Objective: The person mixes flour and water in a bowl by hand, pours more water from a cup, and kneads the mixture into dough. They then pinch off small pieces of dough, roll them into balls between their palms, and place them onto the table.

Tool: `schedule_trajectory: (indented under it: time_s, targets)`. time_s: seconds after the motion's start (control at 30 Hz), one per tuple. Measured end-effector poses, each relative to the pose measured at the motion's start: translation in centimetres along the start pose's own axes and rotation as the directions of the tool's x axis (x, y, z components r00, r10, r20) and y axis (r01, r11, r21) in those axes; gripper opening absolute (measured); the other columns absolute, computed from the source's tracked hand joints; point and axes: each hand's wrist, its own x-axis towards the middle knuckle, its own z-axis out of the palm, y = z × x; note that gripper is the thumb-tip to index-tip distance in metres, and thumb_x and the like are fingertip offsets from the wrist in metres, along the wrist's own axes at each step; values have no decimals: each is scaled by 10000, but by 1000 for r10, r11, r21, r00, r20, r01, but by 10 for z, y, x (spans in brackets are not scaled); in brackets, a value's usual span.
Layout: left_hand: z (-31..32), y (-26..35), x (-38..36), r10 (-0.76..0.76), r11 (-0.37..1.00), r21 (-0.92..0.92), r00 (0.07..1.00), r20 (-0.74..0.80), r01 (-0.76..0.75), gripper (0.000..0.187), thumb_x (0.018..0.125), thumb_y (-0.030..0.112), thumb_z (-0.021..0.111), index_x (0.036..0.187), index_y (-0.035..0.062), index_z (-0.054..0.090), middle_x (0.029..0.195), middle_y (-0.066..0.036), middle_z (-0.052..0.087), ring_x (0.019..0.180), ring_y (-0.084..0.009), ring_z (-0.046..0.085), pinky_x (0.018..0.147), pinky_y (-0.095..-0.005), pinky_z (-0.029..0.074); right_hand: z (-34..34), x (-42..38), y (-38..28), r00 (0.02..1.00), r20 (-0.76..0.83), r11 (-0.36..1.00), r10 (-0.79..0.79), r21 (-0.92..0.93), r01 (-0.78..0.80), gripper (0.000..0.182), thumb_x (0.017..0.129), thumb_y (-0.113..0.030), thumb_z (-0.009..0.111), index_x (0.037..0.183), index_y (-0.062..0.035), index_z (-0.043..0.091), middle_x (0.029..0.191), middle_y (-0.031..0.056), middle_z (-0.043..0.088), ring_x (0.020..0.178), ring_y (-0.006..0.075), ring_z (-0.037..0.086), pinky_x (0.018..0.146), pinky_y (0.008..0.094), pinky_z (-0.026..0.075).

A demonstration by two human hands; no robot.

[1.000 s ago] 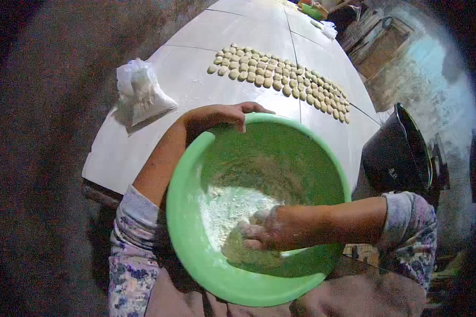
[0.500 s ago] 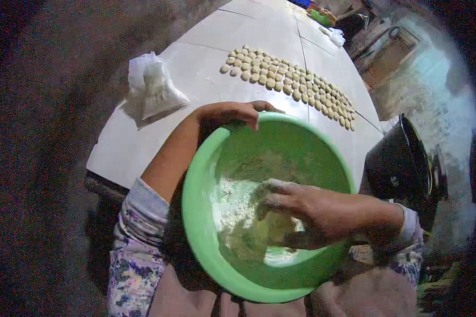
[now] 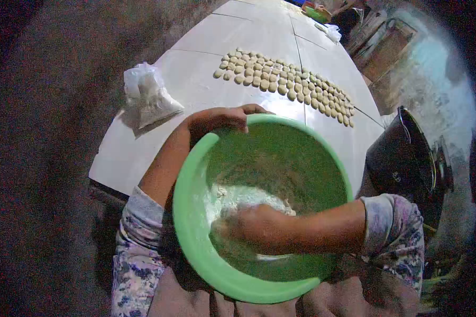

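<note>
A large green plastic basin (image 3: 188, 232) rests tilted at my lap, against the near edge of the white table. My left hand (image 3: 222, 119) is closed over its far left rim, the thumb inside. Deep in the bowl, my right hand (image 3: 259, 224) presses down on the bottom, smeared by motion, its fingers hidden from view. White powder that looks like flour (image 3: 262, 196) lies around it, with small crumbs at the edges. Whether the right hand grips anything does not show.
Rows of small oval dough pieces (image 3: 272, 76) lie across the white table (image 3: 195, 68). A clear plastic bag of white powder (image 3: 153, 100) stands at the left. To the right is a black bucket-like container (image 3: 394, 158); coloured items (image 3: 317, 13) sit at the far end.
My right hand has moved left and further down into the basin, its forearm now reaching across the bowl. The left hand keeps its hold on the rim. The view has shifted slightly.
</note>
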Motion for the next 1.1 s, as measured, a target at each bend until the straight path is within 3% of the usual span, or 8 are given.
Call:
schedule_trajectory:
  time_s: [0.2, 0.37, 0.43, 0.5, 0.63, 0.83, 0.93, 1.1]
  targets:
    - [10, 14, 7, -147, 986, -65, 982, 116, 155, 145, 854, 130, 537, 969, 66, 600, 1275, -122, 502, 1110, -247, 516, 985, -342, 410, -56, -10, 20, 872, -37, 871, 488, -40, -490, 372, 784, -171, 570, 1135, -65, 503, 1055, 202, 550, 895, 345, 613, 667, 448, 518]
    - [-5, 5, 6, -133, 963, -239, 991, -6, 127, 137, 814, 71, 546, 902, -18, 602, 1234, -128, 542, 1103, -196, 531, 986, -315, 416, -19, -13, 28, 769, -623, 971, 141, -65, -230, 400, 783, -164, 552, 1149, -18, 477, 1182, 247, 492, 1044, 363, 552, 870, 464, 449]
    - [-10, 2, 6, -152, 962, -232, 988, -24, 143, 143, 813, 66, 548, 923, -7, 601, 1229, -124, 548, 1090, -187, 536, 989, -309, 408, -17, -4, 23, 978, -209, 975, 19, 221, 28, 344, 762, -145, 567, 1070, 5, 529, 1111, 256, 541, 984, 344, 590, 826, 443, 475]
    - [-4, 9, 8, -206, 961, -185, 978, 17, 206, 118, 821, 85, 542, 903, 14, 589, 1233, -125, 534, 1088, -200, 533, 981, -322, 413, -12, -5, -4, 975, 116, 981, -192, -15, 195, 230, 775, -117, 542, 955, 18, 590, 863, 220, 613, 803, 361, 628, 698, 442, 516]
    - [6, 21, 12, -310, 945, -82, 946, 91, 317, 80, 837, 123, 529, 862, 55, 565, 1241, -126, 506, 1085, -225, 527, 965, -347, 424, -36, -22, -25, 941, 295, 981, -165, -50, 188, 168, 771, -108, 520, 884, -4, 590, 779, 202, 594, 769, 326, 625, 666, 429, 517]
    - [-17, -5, 8, -114, 985, -118, 987, 110, 127, 75, 829, 100, 550, 892, 61, 560, 1267, -119, 491, 1100, -230, 518, 965, -343, 424, -29, -38, 7, 961, -259, 950, 98, -265, -168, 411, 791, -136, 551, 1178, -33, 462, 1119, 247, 472, 863, 350, 602, 654, 399, 535]
    - [-23, -8, 9, -44, 996, -73, 992, 122, 53, 82, 828, 96, 552, 901, 62, 561, 1266, -119, 494, 1103, -233, 517, 965, -343, 424, -19, -42, 0, 999, 52, 991, 9, -134, -2, 407, 802, -135, 532, 1189, -26, 462, 1058, 235, 497, 833, 349, 603, 658, 404, 533]
    - [-22, -7, 9, 47, 991, 118, 982, 182, -70, 98, 829, 98, 543, 916, 62, 570, 1243, -125, 518, 1104, -245, 521, 967, -346, 422, 5, -25, 5, 1000, 30, 999, 4, 46, -6, 446, 810, -147, 507, 1236, -28, 446, 934, 179, 549, 751, 305, 615, 611, 420, 523]
